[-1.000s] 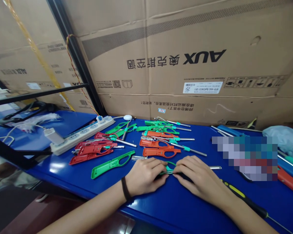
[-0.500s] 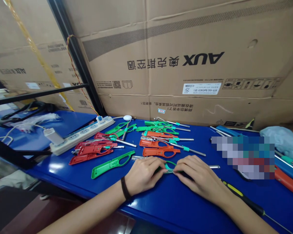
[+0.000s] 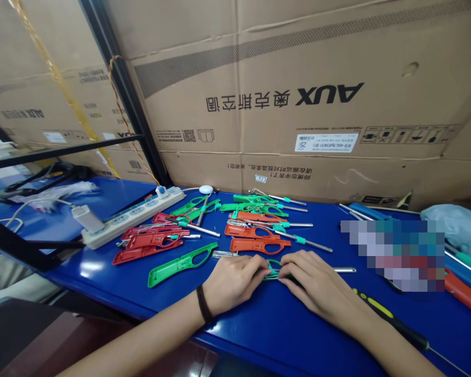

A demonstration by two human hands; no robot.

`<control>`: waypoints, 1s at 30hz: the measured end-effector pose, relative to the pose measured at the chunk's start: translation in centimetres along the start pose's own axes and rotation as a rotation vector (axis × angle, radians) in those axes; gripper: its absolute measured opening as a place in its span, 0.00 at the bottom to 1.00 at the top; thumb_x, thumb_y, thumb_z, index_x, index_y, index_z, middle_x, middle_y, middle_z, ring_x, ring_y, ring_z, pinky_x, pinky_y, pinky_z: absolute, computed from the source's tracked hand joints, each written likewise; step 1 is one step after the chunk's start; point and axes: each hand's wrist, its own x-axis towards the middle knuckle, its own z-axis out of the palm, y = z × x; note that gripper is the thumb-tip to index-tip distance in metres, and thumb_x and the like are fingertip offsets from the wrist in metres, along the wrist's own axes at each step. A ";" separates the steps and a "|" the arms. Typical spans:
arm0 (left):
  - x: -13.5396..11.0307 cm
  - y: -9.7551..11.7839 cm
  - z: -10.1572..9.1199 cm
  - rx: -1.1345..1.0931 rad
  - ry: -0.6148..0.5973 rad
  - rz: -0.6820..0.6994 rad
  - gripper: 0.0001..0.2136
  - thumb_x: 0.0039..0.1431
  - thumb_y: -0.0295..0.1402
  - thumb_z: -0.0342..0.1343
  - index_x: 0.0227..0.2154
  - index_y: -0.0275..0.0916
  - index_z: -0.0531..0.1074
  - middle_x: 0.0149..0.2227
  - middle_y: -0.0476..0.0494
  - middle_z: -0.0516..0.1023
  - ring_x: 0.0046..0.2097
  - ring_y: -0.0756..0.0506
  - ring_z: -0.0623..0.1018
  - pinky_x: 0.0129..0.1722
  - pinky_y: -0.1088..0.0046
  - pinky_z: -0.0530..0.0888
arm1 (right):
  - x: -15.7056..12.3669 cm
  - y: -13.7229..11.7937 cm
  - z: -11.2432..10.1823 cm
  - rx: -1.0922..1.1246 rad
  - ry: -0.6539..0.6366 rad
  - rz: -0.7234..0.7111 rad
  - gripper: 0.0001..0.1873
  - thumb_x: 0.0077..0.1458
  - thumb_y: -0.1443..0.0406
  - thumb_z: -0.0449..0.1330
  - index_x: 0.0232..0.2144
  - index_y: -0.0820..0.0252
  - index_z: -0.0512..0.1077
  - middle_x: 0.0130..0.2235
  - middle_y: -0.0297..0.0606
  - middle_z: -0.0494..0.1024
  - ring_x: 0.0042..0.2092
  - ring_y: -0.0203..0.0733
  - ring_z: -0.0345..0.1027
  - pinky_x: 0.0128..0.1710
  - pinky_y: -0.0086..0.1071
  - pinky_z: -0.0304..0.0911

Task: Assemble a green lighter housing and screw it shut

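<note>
Between my two hands is a partly covered green gas lighter (image 3: 273, 270), low over the table. Its metal tube (image 3: 345, 269) sticks out past my right hand. My left hand (image 3: 233, 283) is closed in a pinch at the lighter's trigger loop. From the other side, my right hand (image 3: 316, 283) grips the same lighter with thumb and fingers. What lies under the fingertips is hidden. Just left of my left hand rests an empty green lighter shell half (image 3: 182, 264). Beyond my hands lie orange lighter shell halves (image 3: 255, 245) with metal tubes.
Red lighter parts (image 3: 149, 242) and more green shells (image 3: 255, 207) lie farther back. A white power strip (image 3: 133, 215) stands at left. The screwdriver (image 3: 392, 317) lies right of my right hand, near a blurred patch. Cardboard (image 3: 259, 63) walls off the back of the blue table (image 3: 113, 283).
My left fingers have shifted slightly at the lighter's trigger loop, and more of the green part shows between my hands. My right hand stays nearly in place.
</note>
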 end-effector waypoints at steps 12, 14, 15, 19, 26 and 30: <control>-0.1 0.2 0.2 0.023 -0.006 0.030 0.06 0.66 0.31 0.45 0.36 0.37 0.64 0.30 0.46 0.79 0.31 0.49 0.80 0.31 0.77 0.75 | -0.1 0.0 0.1 0.068 -0.040 0.084 0.03 0.61 0.67 0.51 0.35 0.57 0.65 0.40 0.39 0.71 0.40 0.42 0.66 0.40 0.38 0.63; -0.2 0.2 0.2 0.017 -0.005 0.036 0.06 0.66 0.31 0.45 0.36 0.37 0.64 0.30 0.46 0.79 0.31 0.49 0.80 0.31 0.77 0.76 | -0.1 0.0 0.2 0.059 -0.037 0.088 0.03 0.61 0.67 0.52 0.35 0.56 0.65 0.39 0.39 0.72 0.40 0.42 0.66 0.40 0.38 0.63; -0.2 0.2 0.2 0.015 -0.003 0.041 0.06 0.66 0.31 0.45 0.36 0.37 0.64 0.31 0.46 0.79 0.31 0.48 0.80 0.32 0.77 0.76 | -0.1 0.0 0.2 0.059 -0.038 0.095 0.03 0.61 0.67 0.52 0.35 0.56 0.65 0.39 0.39 0.72 0.40 0.42 0.67 0.40 0.38 0.63; -0.2 0.2 0.3 0.004 0.001 0.059 0.06 0.66 0.30 0.44 0.35 0.37 0.64 0.31 0.46 0.79 0.32 0.49 0.80 0.33 0.77 0.76 | -0.1 0.0 0.1 0.074 -0.048 0.120 0.02 0.60 0.67 0.52 0.35 0.56 0.65 0.39 0.38 0.72 0.39 0.42 0.67 0.40 0.38 0.63; -0.2 0.3 0.1 -0.007 -0.016 0.077 0.06 0.66 0.30 0.43 0.35 0.37 0.64 0.32 0.46 0.79 0.32 0.49 0.80 0.32 0.77 0.76 | -0.2 -0.2 0.2 0.046 -0.011 0.123 0.04 0.61 0.68 0.51 0.35 0.56 0.66 0.38 0.38 0.73 0.38 0.43 0.68 0.39 0.37 0.63; -0.3 0.2 0.1 -0.027 -0.032 0.081 0.06 0.66 0.30 0.44 0.35 0.37 0.64 0.33 0.44 0.79 0.34 0.48 0.80 0.35 0.76 0.76 | -0.1 -0.3 0.1 0.056 -0.021 0.112 0.04 0.61 0.68 0.51 0.35 0.56 0.65 0.36 0.37 0.73 0.37 0.42 0.67 0.38 0.37 0.61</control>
